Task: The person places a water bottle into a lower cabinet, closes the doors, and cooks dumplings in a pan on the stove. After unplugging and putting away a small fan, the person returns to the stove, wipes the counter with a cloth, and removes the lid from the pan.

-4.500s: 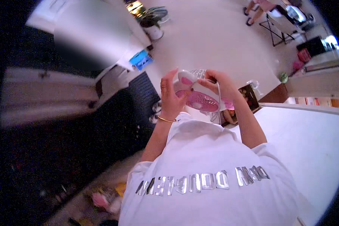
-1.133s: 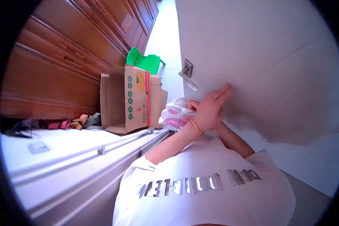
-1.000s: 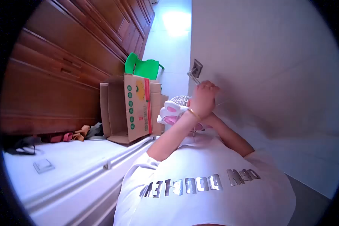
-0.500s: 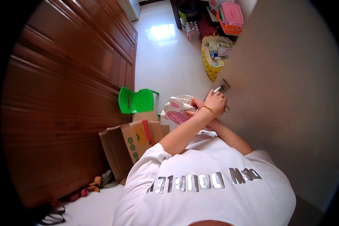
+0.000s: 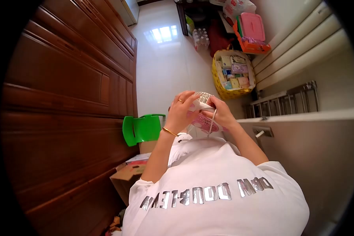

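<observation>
A small white and pink fan (image 5: 203, 122) with a wire grille is held in front of my chest. My left hand (image 5: 181, 111), with a ring and a gold bracelet at the wrist, wraps round the fan's left side. On the other side, my right hand (image 5: 220, 113) grips the fan near its top, its fingers partly hidden behind the grille. A white cord hangs down over the fan beside my right fingers. To the right of my forearm is a door (image 5: 303, 145) with a metal handle (image 5: 262, 133).
At the left stand brown wooden cabinets (image 5: 67, 98), a green chair (image 5: 147, 129) and a cardboard box (image 5: 126, 177). Ahead on the right are a yellow basket (image 5: 220, 84) of small packages, bottles (image 5: 201, 39), a pink-lidded box (image 5: 252, 26) and a metal rack (image 5: 283, 103).
My left hand has left the door handle and moved left onto the fan. The door now stands behind to the right, and the view has moved forward, showing more of the basket and a rack.
</observation>
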Action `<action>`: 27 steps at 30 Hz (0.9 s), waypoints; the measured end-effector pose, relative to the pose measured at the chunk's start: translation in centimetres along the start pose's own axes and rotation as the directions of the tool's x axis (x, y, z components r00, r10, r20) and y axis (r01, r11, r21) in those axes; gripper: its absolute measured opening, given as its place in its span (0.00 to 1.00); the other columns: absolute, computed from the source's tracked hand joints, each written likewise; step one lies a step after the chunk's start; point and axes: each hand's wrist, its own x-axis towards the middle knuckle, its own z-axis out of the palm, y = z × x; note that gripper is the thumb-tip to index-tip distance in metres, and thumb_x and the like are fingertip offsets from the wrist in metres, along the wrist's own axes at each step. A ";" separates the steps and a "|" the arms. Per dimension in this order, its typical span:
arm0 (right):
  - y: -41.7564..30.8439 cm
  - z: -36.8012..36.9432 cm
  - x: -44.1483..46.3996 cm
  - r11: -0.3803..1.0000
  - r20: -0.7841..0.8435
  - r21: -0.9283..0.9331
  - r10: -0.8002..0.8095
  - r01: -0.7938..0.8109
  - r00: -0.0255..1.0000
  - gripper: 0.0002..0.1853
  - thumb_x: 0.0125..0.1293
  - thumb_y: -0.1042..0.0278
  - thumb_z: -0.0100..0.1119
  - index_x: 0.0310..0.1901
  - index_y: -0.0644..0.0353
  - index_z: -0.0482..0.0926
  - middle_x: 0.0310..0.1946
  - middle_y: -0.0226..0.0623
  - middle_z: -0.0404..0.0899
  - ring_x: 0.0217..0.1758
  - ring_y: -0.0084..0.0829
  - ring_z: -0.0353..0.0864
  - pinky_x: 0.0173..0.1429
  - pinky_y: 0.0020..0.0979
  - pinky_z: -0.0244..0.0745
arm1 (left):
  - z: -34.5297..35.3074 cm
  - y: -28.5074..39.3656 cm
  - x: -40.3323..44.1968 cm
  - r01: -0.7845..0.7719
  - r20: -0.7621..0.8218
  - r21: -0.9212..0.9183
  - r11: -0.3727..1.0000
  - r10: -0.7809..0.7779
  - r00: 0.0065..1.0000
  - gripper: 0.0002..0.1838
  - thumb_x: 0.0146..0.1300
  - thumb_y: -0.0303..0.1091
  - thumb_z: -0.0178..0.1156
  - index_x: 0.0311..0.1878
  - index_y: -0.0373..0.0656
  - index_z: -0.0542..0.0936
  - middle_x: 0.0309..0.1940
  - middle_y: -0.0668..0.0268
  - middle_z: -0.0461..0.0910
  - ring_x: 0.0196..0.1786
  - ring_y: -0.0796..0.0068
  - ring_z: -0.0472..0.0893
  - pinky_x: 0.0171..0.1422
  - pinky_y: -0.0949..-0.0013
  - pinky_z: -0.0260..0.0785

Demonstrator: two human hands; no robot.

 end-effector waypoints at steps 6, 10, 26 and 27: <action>-4.0 0.6 15.2 0.984 0.123 -0.165 -0.044 0.064 0.991 0.19 0.48 0.63 0.72 0.33 0.60 0.70 0.28 0.41 0.74 0.31 0.40 0.73 0.36 0.36 0.69 | -5.0 -11.3 8.9 0.116 0.164 -0.093 0.989 -0.099 0.981 0.26 0.46 0.31 0.73 0.51 0.51 0.79 0.51 0.60 0.76 0.53 0.59 0.76 0.55 0.59 0.72; -6.3 1.4 25.8 0.978 0.133 -0.161 -0.110 0.130 0.985 0.19 0.47 0.64 0.72 0.33 0.60 0.71 0.27 0.41 0.74 0.31 0.39 0.74 0.35 0.36 0.69 | -9.9 -18.5 17.3 0.022 0.178 -0.052 0.998 -0.012 0.984 0.26 0.47 0.28 0.73 0.52 0.51 0.79 0.50 0.60 0.74 0.50 0.62 0.77 0.52 0.63 0.75; -7.7 0.3 66.5 0.991 0.178 0.000 -0.128 0.130 0.976 0.19 0.47 0.63 0.72 0.33 0.62 0.71 0.27 0.42 0.75 0.30 0.39 0.73 0.36 0.36 0.69 | -16.7 -41.3 47.1 0.278 0.182 -0.271 0.921 -0.235 0.955 0.24 0.49 0.23 0.69 0.51 0.49 0.78 0.48 0.62 0.75 0.50 0.60 0.78 0.50 0.63 0.75; -7.6 -0.1 69.4 0.988 0.190 -0.031 -0.144 0.153 0.971 0.19 0.47 0.64 0.72 0.33 0.62 0.71 0.28 0.42 0.75 0.30 0.39 0.73 0.36 0.36 0.69 | -17.1 -42.8 49.5 0.243 0.157 -0.231 0.942 -0.211 0.965 0.24 0.49 0.23 0.69 0.51 0.48 0.78 0.47 0.62 0.75 0.49 0.59 0.78 0.50 0.63 0.75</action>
